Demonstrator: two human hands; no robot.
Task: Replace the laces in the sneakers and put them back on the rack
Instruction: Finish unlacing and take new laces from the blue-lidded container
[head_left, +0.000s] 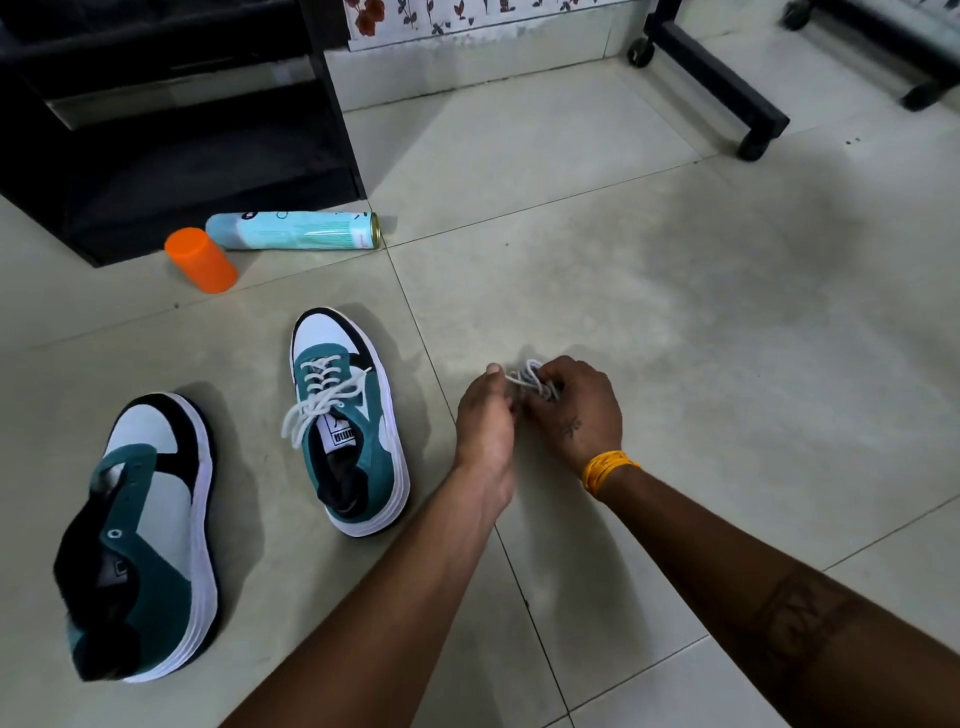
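Both hands, left hand (485, 410) and right hand (576, 405), pinching bunched white shoelace (532, 382) above floor, right of laced sneaker (345, 415). Soft, light, tangle-prone; probably best gripped near tip. Unlaced sneaker (140, 535) far left.

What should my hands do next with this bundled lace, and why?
Probably loosen the white lace that the left hand and right hand hold bunched, then carry one end to the unlaced sneaker. Its eyelets look empty, while the other sneaker already has laces.
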